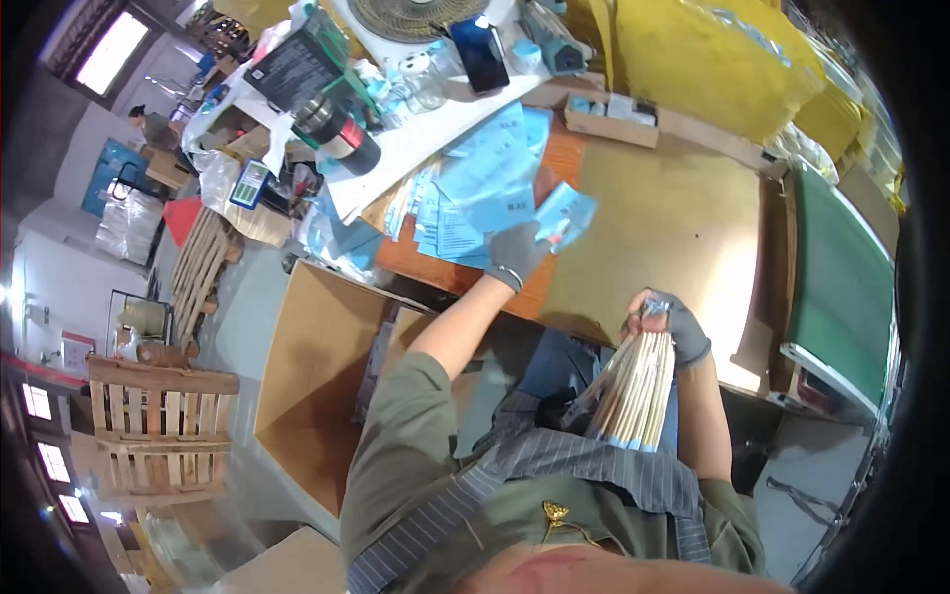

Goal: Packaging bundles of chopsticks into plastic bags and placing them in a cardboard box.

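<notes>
My left hand (517, 254), in a grey glove with bare fingertips, reaches over the orange part of the worktop. Its fingers are closed on a blue printed slip (569, 213), which stands tilted up from the surface. More blue printed sheets (480, 188) lie spread and overlapping just beyond and left of that hand. My right hand (671, 322), gloved the same way, grips one end of a bundle of thin pale wooden sticks (638, 386) above my lap. The bundle hangs down, fanning out toward its light blue lower ends. Clear plastic shows around the gripped end.
A large open cardboard box (322, 356) stands at my left. On the white table (435, 124) are a thermos (336, 134), a phone (479, 54), glass jars and a fan. A small cardboard tray (611, 119) sits at the back; a green board (841, 267) is on the right.
</notes>
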Demonstrator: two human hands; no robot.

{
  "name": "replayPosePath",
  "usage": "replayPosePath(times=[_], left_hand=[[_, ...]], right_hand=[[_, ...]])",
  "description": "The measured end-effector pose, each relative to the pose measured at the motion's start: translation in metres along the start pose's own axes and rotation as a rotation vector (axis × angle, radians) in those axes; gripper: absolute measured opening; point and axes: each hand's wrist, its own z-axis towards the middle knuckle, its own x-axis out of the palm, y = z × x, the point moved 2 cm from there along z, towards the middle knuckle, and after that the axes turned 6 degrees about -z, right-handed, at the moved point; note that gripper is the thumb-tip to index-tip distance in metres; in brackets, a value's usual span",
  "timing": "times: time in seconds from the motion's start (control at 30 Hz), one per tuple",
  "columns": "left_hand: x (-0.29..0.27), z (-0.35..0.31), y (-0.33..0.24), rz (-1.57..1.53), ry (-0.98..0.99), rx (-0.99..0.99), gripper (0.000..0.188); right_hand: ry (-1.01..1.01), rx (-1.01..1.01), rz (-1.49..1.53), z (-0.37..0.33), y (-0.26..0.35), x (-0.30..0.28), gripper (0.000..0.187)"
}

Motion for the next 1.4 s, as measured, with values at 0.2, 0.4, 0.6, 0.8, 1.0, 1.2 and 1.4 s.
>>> replayPosePath(times=[0.2, 0.4, 0.6, 0.8, 1.0, 1.2, 1.4], left_hand=[[0.041, -0.047, -0.064, -0.595, -0.047, -0.034, 0.026], [0.017, -0.055, -0.114, -0.434, 0.029, -0.15, 0.021], [-0.01, -0.068, -0.134, -0.448, -0.175, 0.099, 0.02], [-0.008, -0.056, -0.146, -0.488, -0.317, 0.28, 0.019], [0.067, -0.026, -0.059, -0.654, 0.086, -0.189, 0.033], [0.052, -0.021, -0.115, -0.596, 0.141, -0.227, 0.044], [0.064, -0.028, -0.129, -0.267, 0.259, -0.148, 0.043]], right_hand=[[0.027, 0.089, -0.012, 0.012, 0.006, 0.008, 0.08], [-0.013, 0.261, 0.052, 0.023, -0.026, -0.019, 0.072], [-0.057, 0.222, 0.083, 0.022, -0.043, -0.022, 0.051], [-0.227, 0.262, 0.153, 0.004, -0.064, -0.058, 0.038], [-0.27, 0.031, -0.139, -0.045, 0.003, -0.023, 0.064], [-0.259, -0.068, -0.192, -0.059, 0.023, -0.009, 0.068], [-0.186, 0.046, -0.067, -0.027, 0.001, -0.015, 0.074]])
